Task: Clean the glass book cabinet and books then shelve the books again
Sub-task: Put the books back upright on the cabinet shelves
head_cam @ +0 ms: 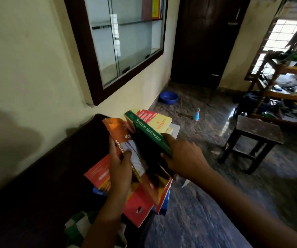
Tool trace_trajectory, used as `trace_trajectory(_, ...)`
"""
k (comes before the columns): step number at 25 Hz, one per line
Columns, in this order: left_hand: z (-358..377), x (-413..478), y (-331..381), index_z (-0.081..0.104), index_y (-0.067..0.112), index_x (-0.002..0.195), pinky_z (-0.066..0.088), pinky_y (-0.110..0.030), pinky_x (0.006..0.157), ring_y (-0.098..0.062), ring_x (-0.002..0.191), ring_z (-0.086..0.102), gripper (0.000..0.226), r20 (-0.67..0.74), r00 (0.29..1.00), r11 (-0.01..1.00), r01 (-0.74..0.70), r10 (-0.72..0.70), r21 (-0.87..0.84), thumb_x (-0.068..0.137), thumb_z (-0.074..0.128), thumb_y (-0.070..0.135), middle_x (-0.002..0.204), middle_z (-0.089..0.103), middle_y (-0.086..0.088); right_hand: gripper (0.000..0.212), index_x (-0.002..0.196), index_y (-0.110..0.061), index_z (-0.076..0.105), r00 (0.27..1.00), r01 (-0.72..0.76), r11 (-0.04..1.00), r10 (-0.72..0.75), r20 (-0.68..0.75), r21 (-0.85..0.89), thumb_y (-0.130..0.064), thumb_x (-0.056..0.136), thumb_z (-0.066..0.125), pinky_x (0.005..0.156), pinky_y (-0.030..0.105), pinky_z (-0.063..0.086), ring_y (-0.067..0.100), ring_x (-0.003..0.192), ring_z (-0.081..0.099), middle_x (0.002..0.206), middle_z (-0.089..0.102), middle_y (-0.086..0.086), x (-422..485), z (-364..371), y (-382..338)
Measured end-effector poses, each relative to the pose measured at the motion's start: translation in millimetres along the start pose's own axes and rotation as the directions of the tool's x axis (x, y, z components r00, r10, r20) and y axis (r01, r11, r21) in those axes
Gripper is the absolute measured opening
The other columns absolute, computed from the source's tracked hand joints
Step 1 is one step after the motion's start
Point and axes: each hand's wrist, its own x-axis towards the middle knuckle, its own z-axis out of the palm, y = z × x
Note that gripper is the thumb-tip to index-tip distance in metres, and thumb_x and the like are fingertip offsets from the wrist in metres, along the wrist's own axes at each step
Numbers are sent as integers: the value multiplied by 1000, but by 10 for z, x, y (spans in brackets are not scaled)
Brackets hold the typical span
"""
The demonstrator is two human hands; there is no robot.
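Clutching an orange paperback book point(115, 128), the left hand point(120, 169) flanks the right hand point(185, 158), which grips the near end of a green paperback point(146, 130) ("System Software").

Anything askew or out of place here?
Yes. The book stack is splayed, with corners jutting at different angles, while the left hand grips an orange book and the right hand grips the green System Software book. A spray bottle lies on the floor.

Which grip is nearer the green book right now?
Right. The right grip holds the green book by its lower end; the left grip holds the orange book beside it, to the left.
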Motion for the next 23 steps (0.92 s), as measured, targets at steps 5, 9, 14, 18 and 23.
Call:
trace_trajectory(5, 546, 228, 641, 39, 36, 139, 50, -34, 90, -14, 112, 60, 52, 206, 960, 945, -234, 188, 228, 90, 54, 31, 130, 57, 4, 55, 142, -30, 22, 986, -19, 989, 43, -162, 144, -42, 93, 45, 79, 32, 46, 27, 97, 61, 109, 63, 7, -14, -451, 767)
trace_trajectory(9, 1425, 391, 786, 52, 28, 122, 58, -25, 68, -10, 84, 70, 31, 293, 924, 847, -351, 245, 398, 92, 56, 33, 103, 68, 6, 60, 144, -29, 22, 969, -55, 971, 108, -223, 232, -39, 92, 49, 82, 31, 48, 24, 98, 62, 118, 62, 6, 14, -740, 1778)
trace_trajectory(14, 2742, 587, 440, 60, 26, 102, 50, -11, 52, 3, 63, 66, 19, 294, 905, 782, -416, 307, 464, 86, 65, 17, 82, 68, 13, 62, 144, -25, 27, 951, -169, 939, 235, -201, 298, -39, 90, 54, 71, 25, 48, 18, 88, 63, 116, 62, 5, 140, -996, 3177)
trace_trajectory(18, 3683, 951, 58, 62, 16, 116, 53, -21, 71, -10, 83, 67, 25, 336, 886, 748, -453, 319, 484, 91, 58, 19, 102, 69, 2, 62, 144, -25, 26, 928, -247, 911, 321, -191, 331, -37, 90, 55, 62, 18, 47, 9, 72, 57, 120, 60, 3, 476, -1091, 4040)
trace_trajectory(23, 4779, 1974, -314, 59, 12, 120, 49, -19, 70, -18, 93, 66, 30, 313, 894, 761, -439, 320, 478, 93, 53, 23, 112, 67, -5, 62, 144, -24, 27, 881, -316, 892, 402, -248, 323, -36, 91, 55, 62, 18, 44, 11, 74, 53, 118, 60, 7, 1489, -1173, 5076)
